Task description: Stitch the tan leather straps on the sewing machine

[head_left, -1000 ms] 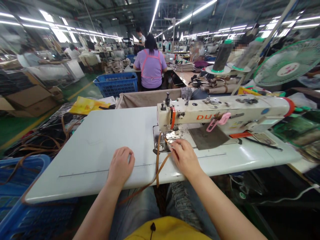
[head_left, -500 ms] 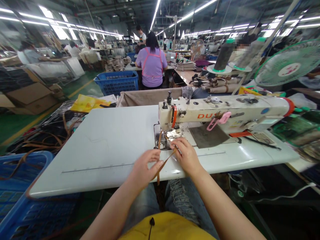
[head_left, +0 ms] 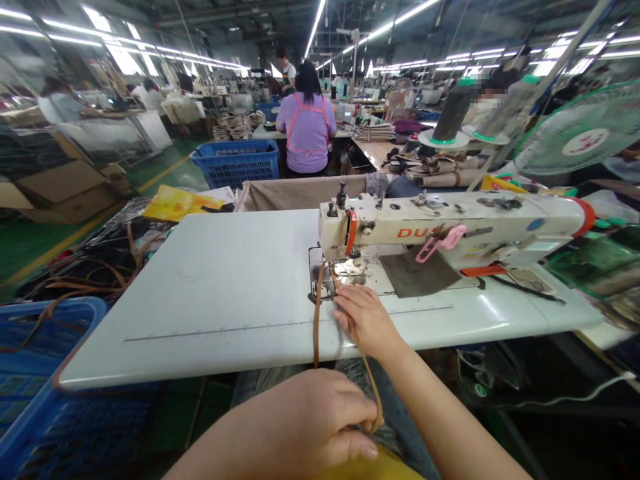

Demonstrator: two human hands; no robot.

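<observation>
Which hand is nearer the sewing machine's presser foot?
Right hand, just in front of the presser foot; the left hand is back past the table edge, holding the leather strap.

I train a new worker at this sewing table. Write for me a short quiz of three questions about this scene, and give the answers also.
1. Which hand grips the thin tan leather strap near the lap, below the front edge of the long white sewing table?
2. True or false: the right hand lies on the table top, close to the presser foot of the cream-white industrial sewing machine.
3. What colour is the mesh-sided plastic crate at the lower left, beside the table? A blue, B red, C green.

Key: 1. The left hand. 2. True. 3. A.
</observation>
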